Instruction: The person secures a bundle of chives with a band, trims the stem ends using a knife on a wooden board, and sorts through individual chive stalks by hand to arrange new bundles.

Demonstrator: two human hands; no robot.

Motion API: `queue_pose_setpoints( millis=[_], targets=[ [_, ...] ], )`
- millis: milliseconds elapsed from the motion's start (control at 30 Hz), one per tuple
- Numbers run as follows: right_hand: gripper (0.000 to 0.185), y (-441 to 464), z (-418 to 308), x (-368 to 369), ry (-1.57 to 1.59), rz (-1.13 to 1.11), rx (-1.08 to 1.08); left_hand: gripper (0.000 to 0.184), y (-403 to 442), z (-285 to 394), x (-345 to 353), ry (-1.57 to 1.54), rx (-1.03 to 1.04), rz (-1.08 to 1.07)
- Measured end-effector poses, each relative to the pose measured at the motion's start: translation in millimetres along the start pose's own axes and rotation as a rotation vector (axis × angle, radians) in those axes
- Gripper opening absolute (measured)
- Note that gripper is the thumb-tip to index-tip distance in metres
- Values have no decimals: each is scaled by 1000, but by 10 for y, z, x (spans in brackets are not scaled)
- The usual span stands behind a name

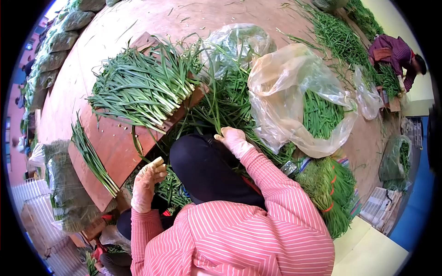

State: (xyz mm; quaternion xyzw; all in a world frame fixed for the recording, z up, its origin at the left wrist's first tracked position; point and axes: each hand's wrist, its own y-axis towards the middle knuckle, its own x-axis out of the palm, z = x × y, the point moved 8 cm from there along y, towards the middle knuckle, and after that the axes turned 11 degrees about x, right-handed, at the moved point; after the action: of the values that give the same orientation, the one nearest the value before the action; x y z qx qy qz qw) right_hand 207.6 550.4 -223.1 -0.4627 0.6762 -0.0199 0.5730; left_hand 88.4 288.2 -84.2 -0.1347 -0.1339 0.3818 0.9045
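Note:
My right hand, in a pale glove, is closed on a few garlic chives that stand up from the loose greens before my knee. My left hand, also gloved, is raised beside the board, fingers slightly bent and apart, with nothing visible in it. A single drooping leaf hangs at the board's edge near that hand. On the reddish-brown board lies a large heap of garlic chives, white stem ends towards me. A small separate bunch rests at the board's left side.
A clear plastic bag holding greens lies open on the right, another bag behind. Right of me is a bundle tied with red bands. Wrapped packs stand left. Another person bends over greens at far right.

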Motion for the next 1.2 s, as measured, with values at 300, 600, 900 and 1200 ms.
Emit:
queue_pose_setpoints(
  millis=[300, 600, 900, 1200],
  targets=[
    [55, 860, 1064, -275, -601, 289, 131, 47, 72, -208, -201, -12, -94, 48],
    [42, -23, 2807, -1542, -499, 210, 407, 51, 106, -326, -196, 22, -164, 37],
    [69, 376, 602, -876, -276, 410, 19, 55, 143, -438, -220, 9, -199, 39],
    [40, 917, 103, 1340, -640, 23, -168, 54, 69, -465, -275, 11, -256, 80]
  ],
)
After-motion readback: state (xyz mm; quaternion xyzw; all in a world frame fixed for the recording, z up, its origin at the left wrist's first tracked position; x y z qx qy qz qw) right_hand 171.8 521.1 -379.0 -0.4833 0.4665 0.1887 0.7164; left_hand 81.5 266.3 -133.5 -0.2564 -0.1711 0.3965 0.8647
